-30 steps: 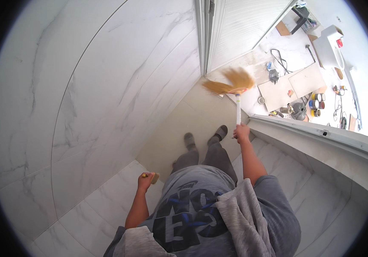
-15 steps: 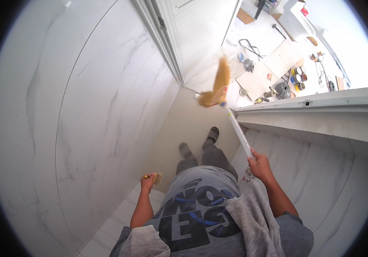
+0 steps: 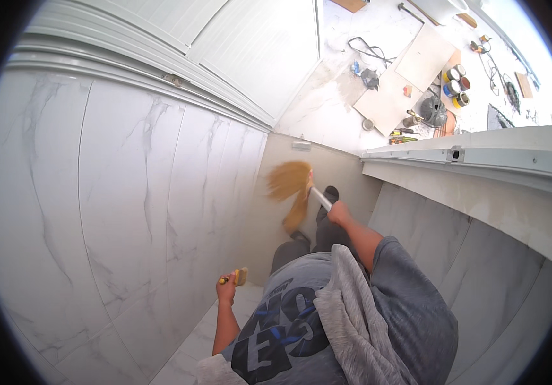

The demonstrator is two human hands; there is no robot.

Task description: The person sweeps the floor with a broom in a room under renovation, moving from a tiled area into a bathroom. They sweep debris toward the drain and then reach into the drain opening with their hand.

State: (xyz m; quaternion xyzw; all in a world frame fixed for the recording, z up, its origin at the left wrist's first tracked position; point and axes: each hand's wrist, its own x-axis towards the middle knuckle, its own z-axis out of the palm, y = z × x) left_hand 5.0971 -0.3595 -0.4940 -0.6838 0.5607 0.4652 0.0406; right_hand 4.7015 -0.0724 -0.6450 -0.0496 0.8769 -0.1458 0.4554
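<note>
Gripped in my right hand (image 3: 338, 212) is the pale handle of a broom (image 3: 291, 181), near its head. The broom's tan bristles, smeared by motion, spread over the beige floor just beyond my feet. One strand of bristles hangs down close to my shoe; whether they touch the floor I cannot tell. At the left, my left hand (image 3: 226, 289) is closed around the yellow handle of a paintbrush (image 3: 241, 276) with short light bristles. This brush points up and to the right, beside the marble-patterned wall.
White marble-look wall panels (image 3: 128, 192) rise at my left. A white door (image 3: 257, 58) stands beyond. Past the doorway lie boards (image 3: 385, 109), paint cans (image 3: 454, 86), a black bag (image 3: 433, 112) and cables (image 3: 370, 51). A pale ledge (image 3: 468, 163) runs along the right.
The broom has swung down and left, from the doorway to the floor near my feet, with my right hand lower and further left. My view has turned, and the paintbrush stays in my left hand.
</note>
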